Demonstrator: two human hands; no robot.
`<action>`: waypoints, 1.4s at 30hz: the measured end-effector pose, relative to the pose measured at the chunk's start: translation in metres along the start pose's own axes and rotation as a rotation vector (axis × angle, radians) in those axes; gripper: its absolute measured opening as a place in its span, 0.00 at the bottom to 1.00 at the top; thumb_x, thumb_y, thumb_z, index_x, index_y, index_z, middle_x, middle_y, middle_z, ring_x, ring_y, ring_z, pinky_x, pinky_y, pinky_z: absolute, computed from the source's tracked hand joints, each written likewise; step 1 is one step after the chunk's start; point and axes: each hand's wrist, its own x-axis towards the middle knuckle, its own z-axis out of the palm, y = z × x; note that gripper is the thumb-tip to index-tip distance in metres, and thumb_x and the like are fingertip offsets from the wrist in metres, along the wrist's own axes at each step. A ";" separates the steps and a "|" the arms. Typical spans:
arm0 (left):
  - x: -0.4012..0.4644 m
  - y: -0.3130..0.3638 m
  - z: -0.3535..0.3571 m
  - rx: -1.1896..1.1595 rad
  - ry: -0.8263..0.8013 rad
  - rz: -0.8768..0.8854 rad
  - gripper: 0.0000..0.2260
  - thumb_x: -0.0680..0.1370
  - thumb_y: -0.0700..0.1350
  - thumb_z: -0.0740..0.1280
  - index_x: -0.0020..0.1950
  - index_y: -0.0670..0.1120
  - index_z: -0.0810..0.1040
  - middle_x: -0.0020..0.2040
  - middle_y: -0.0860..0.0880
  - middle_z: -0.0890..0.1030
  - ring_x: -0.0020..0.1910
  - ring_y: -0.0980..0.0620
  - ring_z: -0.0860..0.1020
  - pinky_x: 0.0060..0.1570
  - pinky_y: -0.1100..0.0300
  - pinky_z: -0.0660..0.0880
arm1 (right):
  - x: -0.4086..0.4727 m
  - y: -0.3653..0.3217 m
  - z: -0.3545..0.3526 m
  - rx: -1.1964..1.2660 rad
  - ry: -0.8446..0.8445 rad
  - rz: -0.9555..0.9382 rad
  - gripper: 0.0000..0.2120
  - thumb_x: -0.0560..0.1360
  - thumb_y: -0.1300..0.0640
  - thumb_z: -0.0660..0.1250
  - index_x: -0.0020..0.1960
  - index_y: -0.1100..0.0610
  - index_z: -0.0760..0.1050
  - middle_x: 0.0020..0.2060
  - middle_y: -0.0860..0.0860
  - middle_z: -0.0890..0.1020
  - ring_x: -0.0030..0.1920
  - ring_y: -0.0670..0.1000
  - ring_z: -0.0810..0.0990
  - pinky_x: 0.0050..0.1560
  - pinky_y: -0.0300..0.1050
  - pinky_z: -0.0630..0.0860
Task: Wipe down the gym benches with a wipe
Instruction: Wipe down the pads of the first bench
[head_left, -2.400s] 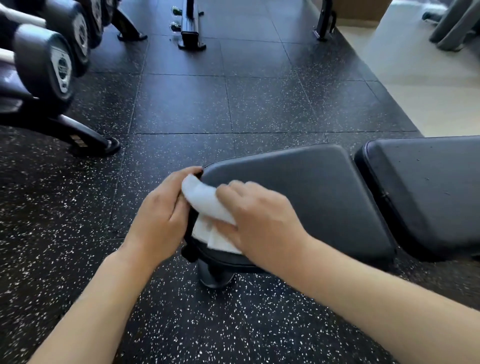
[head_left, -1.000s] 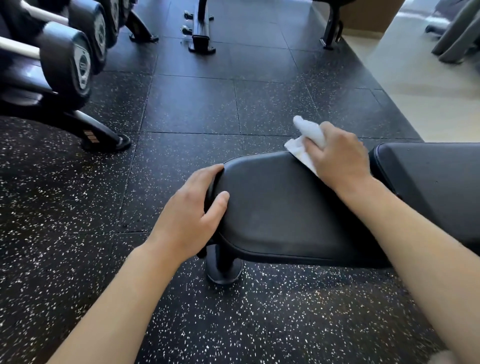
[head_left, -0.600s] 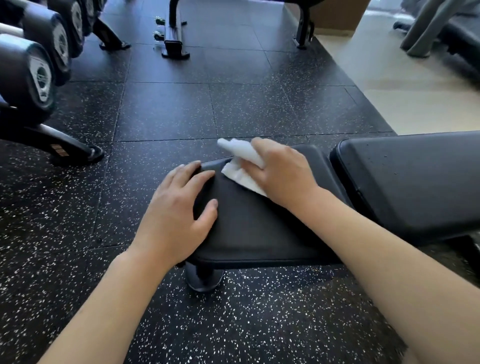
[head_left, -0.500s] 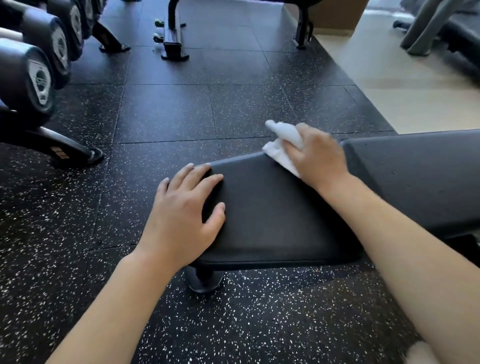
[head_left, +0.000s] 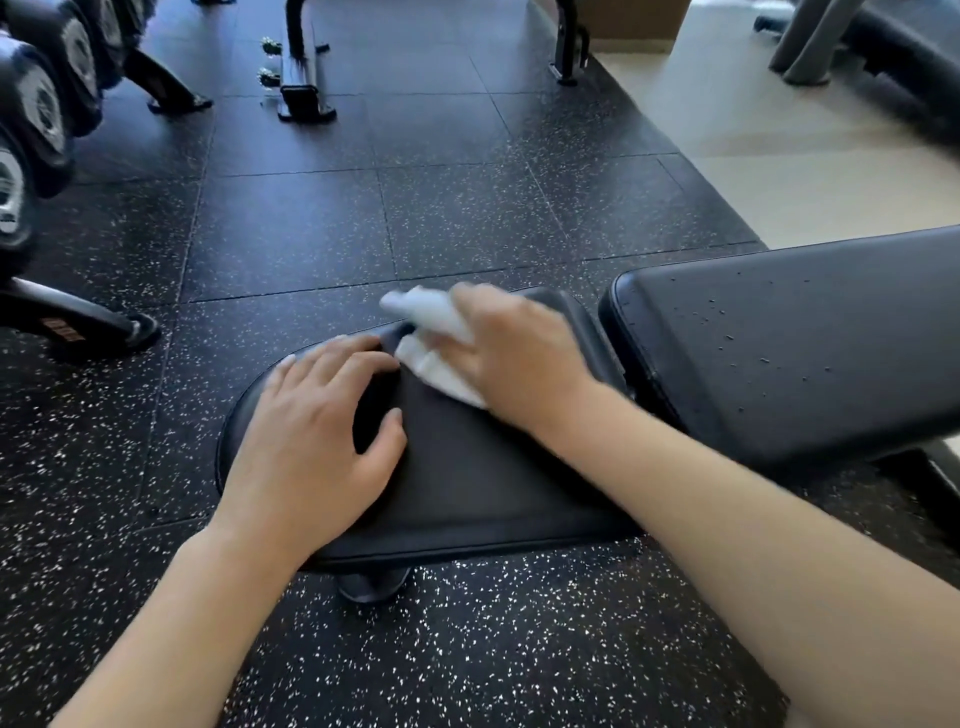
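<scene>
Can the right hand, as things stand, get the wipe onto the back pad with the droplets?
Probably yes: the right hand holds the wipe on the seat pad, right beside the back pad, with nothing between them.

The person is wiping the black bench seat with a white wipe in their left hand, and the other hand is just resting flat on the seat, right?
Not quite. The white wipe is in the right hand, not the left. The head view shows the left hand resting flat on the black bench seat while the right one wipes.
</scene>
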 end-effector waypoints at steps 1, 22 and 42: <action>0.001 0.001 0.000 0.003 0.000 0.000 0.21 0.77 0.54 0.63 0.67 0.48 0.78 0.73 0.51 0.77 0.73 0.46 0.72 0.76 0.43 0.64 | 0.007 0.020 -0.004 -0.015 0.026 0.069 0.17 0.78 0.38 0.64 0.55 0.51 0.78 0.49 0.51 0.85 0.52 0.58 0.84 0.44 0.50 0.72; 0.011 0.014 -0.002 0.127 -0.059 -0.339 0.29 0.80 0.58 0.58 0.78 0.47 0.70 0.78 0.47 0.71 0.79 0.43 0.66 0.78 0.39 0.59 | 0.008 0.057 -0.024 0.010 -0.012 0.382 0.15 0.81 0.49 0.66 0.54 0.62 0.78 0.47 0.58 0.78 0.49 0.65 0.79 0.43 0.52 0.74; 0.046 0.032 -0.001 0.171 -0.168 -0.592 0.28 0.76 0.52 0.61 0.76 0.44 0.71 0.73 0.45 0.72 0.75 0.40 0.69 0.79 0.38 0.57 | 0.101 0.086 -0.012 -0.087 -0.709 0.217 0.14 0.85 0.45 0.58 0.55 0.54 0.75 0.50 0.54 0.75 0.53 0.59 0.74 0.51 0.56 0.75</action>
